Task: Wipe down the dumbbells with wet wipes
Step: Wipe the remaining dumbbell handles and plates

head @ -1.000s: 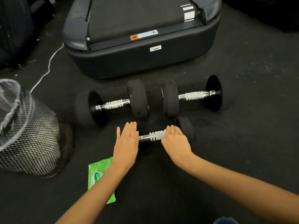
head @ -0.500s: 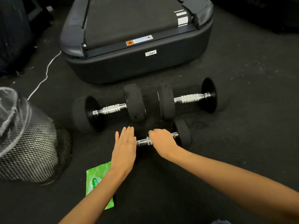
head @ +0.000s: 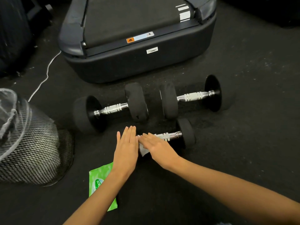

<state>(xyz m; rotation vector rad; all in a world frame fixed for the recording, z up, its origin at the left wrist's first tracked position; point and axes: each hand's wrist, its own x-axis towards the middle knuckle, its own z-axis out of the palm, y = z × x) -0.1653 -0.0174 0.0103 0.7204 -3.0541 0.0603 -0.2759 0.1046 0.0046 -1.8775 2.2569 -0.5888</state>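
Note:
A small black dumbbell (head: pixel 169 136) with a chrome handle lies on the dark floor right in front of me. My left hand (head: pixel 126 148) lies flat, fingers together, over its left end, which is hidden. My right hand (head: pixel 159 148) presses a white wet wipe (head: pixel 143 151) onto the left part of the handle, fingers stretched out. Two larger black dumbbells lie just behind, end to end: one on the left (head: pixel 112 108), one on the right (head: pixel 192 96). A green pack of wet wipes (head: pixel 97 182) lies under my left forearm.
A black mesh waste bin (head: pixel 32 151) with a clear liner stands at the left. The rear end of a treadmill (head: pixel 138 62) rises behind the dumbbells. A white cable (head: pixel 43 80) runs across the floor at the left.
My right hand has slid left along the small dumbbell's handle and flattened out, so the wipe now shows beneath it. My left hand has stayed over the left end.

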